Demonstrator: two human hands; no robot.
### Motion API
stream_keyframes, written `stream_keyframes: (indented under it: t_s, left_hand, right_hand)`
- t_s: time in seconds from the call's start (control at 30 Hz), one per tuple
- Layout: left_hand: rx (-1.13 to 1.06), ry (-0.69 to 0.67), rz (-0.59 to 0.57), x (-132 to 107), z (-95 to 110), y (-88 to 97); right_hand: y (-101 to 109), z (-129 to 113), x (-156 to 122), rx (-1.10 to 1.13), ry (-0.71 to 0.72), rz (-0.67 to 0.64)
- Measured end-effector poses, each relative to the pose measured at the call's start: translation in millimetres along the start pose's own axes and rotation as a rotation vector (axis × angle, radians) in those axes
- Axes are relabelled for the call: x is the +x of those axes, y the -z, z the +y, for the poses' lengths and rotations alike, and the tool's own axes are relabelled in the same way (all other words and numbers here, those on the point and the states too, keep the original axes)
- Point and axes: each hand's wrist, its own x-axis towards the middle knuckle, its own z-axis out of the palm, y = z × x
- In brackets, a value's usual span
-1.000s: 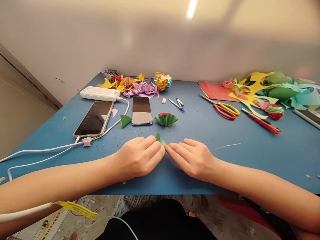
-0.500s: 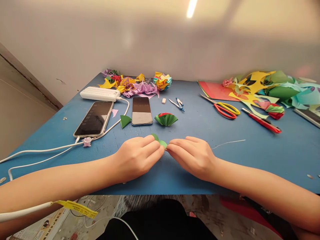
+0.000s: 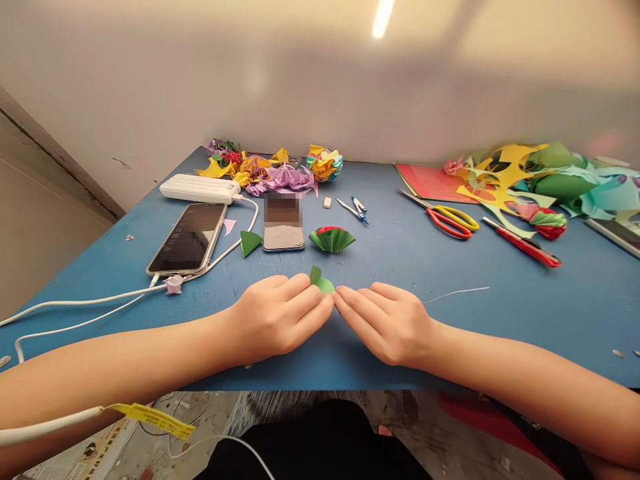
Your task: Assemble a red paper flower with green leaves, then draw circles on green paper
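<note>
Low over the blue table's front half, my left hand (image 3: 283, 315) is closed with its fingers pinched on a piece of green folded paper (image 3: 325, 285). Dark and light green parts of it stick out past the fingertips; the rest is hidden by the hand. My right hand (image 3: 387, 321) is closed too, its fingertips meeting the paper's right edge and the left fingertips. What the right fingers pinch is hidden. From behind the right hand a thin white thread (image 3: 457, 292) runs out over the table. Just beyond the hands stand a green and red pleated paper fan (image 3: 332, 239) and a green paper wedge (image 3: 249, 243).
Two phones (image 3: 189, 239) (image 3: 283, 233) and a white power bank (image 3: 200, 189) with cables lie left and centre. An eraser (image 3: 327, 203), compasses (image 3: 355, 210), scissors (image 3: 453, 221) and a red-handled cutter (image 3: 525, 243) lie farther back. Colourful paper scraps (image 3: 520, 163) are piled along the wall.
The fingertips of both hands have drawn together at the green paper. Its dark green part now stands more upright above the left fingers.
</note>
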Motion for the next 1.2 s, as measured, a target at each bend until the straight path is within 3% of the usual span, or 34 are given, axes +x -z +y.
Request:
stream_keyframes:
  t_s: [0.27, 0.47, 0.7, 1.03, 1.2]
  left_hand:
    - [-0.016, -0.036, -0.002, -1.3, -0.5, 0.4]
    - [-0.019, 0.012, -0.021, -0.2, 2.2, -0.7]
    - [0.033, -0.008, -0.155, 1.6, 3.1, -2.7]
    - [0.048, -0.129, -0.115, -1.6, 2.0, -0.3]
    - [0.029, -0.122, -0.087, 0.1, 2.7, 0.6]
  right_hand:
    - [0.7, -3.9, 0.3, -0.078, 0.044, -0.048]
    - [3.5, -3.7, 4.5, -0.067, 0.014, -0.061]
    - [1.9, -8.1, 2.2, -0.128, 0.064, -0.104]
    - [1.1, -5.6, 4.2, -0.070, 0.021, -0.180]
    - [2.8, -5.7, 2.6, -0.092, 0.002, -0.101]
